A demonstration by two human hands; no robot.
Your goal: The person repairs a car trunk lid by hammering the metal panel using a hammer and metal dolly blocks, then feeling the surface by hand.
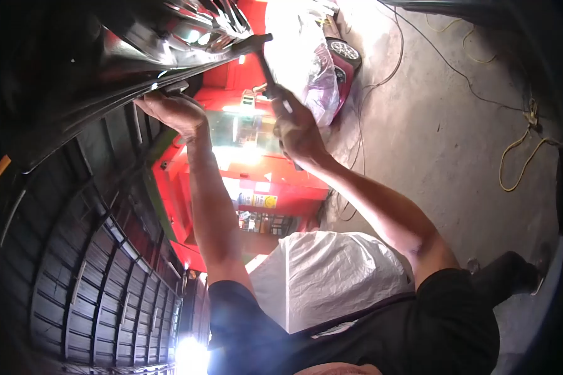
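My right hand (299, 132) is closed around the handle of a hammer (266, 70). The dark hammer head is close to the edge of a glossy black car body panel (125, 69) at the upper left; whether they touch I cannot tell. Below that edge, my left hand (176, 114) is raised palm up, its fingers curled against the panel's underside. A small dark grey piece (178, 87) shows above those fingers, partly hidden, and its kind is unclear. Bright reflections run along the panel near the hammer.
Behind my arms is a bright red vehicle or cabinet-like body (281, 187) with a window. A red car (344, 72) is partly covered by clear plastic. Cables (381, 81) and a yellowish rope (505, 165) lie on the concrete floor (431, 137). A dark ribbed shutter (100, 275) fills the lower left.
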